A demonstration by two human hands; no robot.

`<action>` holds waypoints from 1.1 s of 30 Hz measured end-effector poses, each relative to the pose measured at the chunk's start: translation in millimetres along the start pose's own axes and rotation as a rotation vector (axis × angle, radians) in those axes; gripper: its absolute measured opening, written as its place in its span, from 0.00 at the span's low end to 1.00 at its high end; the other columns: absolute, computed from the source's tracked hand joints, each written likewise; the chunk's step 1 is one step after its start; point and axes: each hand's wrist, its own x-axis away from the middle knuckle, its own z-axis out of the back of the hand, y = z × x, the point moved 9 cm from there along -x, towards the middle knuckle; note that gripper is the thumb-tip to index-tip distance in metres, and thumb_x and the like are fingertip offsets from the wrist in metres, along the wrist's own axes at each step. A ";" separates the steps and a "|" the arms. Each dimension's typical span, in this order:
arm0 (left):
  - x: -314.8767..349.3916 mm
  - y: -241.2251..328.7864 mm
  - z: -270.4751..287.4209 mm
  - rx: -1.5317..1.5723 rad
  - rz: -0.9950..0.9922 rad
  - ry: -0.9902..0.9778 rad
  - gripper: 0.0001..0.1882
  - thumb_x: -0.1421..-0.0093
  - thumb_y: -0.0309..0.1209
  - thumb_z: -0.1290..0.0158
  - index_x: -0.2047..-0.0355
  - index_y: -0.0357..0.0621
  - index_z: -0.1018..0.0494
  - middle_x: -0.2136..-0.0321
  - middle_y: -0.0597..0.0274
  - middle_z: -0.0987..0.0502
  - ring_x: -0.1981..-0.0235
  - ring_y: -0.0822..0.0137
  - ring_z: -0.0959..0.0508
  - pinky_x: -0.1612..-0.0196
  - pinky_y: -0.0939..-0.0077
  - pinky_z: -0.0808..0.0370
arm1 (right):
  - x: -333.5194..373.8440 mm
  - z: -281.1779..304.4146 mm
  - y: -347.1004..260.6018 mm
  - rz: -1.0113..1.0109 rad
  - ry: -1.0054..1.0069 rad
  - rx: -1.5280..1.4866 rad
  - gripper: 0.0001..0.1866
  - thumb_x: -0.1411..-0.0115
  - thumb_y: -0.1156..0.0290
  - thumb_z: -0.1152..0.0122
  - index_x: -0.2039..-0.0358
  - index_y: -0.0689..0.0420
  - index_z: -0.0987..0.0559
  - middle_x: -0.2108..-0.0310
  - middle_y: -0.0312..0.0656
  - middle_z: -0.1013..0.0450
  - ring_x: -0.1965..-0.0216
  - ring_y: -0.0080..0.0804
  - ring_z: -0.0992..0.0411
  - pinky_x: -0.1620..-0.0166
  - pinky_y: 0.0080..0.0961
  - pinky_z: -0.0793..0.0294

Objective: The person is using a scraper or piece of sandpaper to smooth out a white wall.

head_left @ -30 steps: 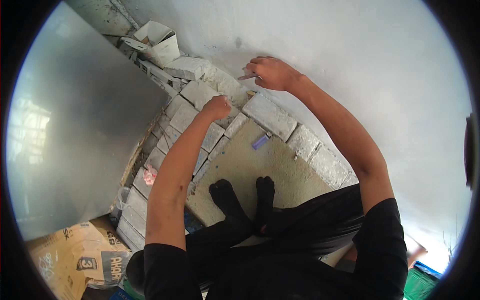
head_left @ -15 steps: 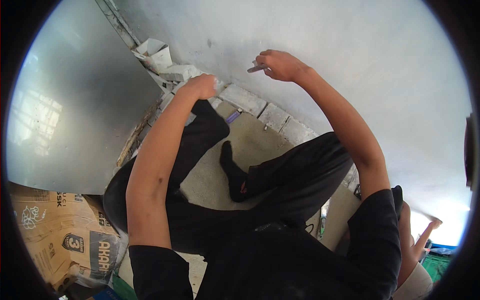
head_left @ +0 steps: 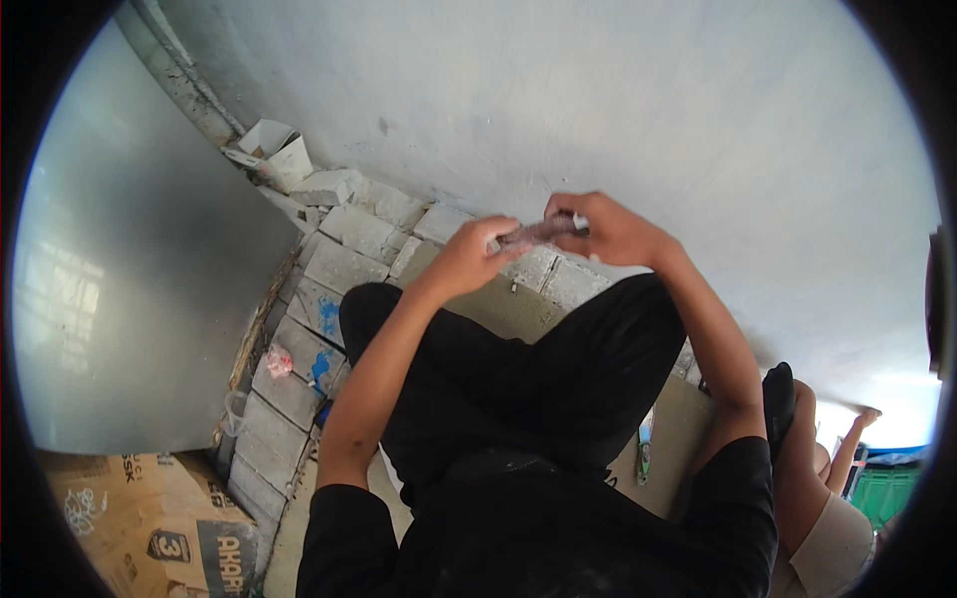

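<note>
A thin, brownish-grey strip (head_left: 538, 233), creased or folded and a little blurred, is held in front of the wall between my two hands. My left hand (head_left: 467, 261) pinches its left end with thumb and fingers. On the other end, my right hand (head_left: 620, 231) closes its curled fingers. What the strip is made of cannot be made out. My black-trousered legs (head_left: 498, 379) are bent below my hands.
The grey wall (head_left: 558, 100) rises ahead. Paving blocks (head_left: 344, 264), a white carton (head_left: 289, 159) and a shiny panel (head_left: 150, 299) stand left. A cardboard box (head_left: 150, 538) sits lower left. A green-handled tool (head_left: 644, 458) lies right, near another person's leg (head_left: 797, 448).
My hands, apart before, have come together, both lower. My left hand has moved right and now grips the strip that my right hand alone held. My knees have shifted, and the view has turned.
</note>
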 end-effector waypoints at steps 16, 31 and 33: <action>60.2 -245.6 -12.8 0.261 0.426 0.340 0.07 0.41 0.31 0.44 0.64 0.42 0.23 0.71 0.57 0.22 0.70 0.61 0.21 0.63 0.66 0.25 | -64.3 -161.0 203.8 0.097 0.158 0.721 0.09 0.37 0.76 0.51 0.56 0.61 0.30 0.45 0.45 0.32 0.41 0.44 0.34 0.40 0.37 0.32; 55.6 -214.8 -41.3 0.037 0.389 0.020 0.09 0.41 0.33 0.44 0.65 0.40 0.25 0.71 0.54 0.20 0.67 0.56 0.19 0.63 0.66 0.25 | -49.4 -141.5 210.9 0.219 0.214 0.967 0.09 0.39 0.72 0.49 0.59 0.61 0.30 0.39 0.46 0.34 0.37 0.41 0.36 0.40 0.34 0.30; 52.6 -217.9 -44.9 0.003 0.400 -0.015 0.10 0.41 0.33 0.44 0.64 0.39 0.25 0.71 0.53 0.20 0.66 0.55 0.19 0.63 0.65 0.25 | -41.7 -133.7 220.9 0.184 0.228 0.977 0.09 0.39 0.72 0.49 0.59 0.61 0.30 0.39 0.46 0.35 0.38 0.41 0.36 0.41 0.34 0.30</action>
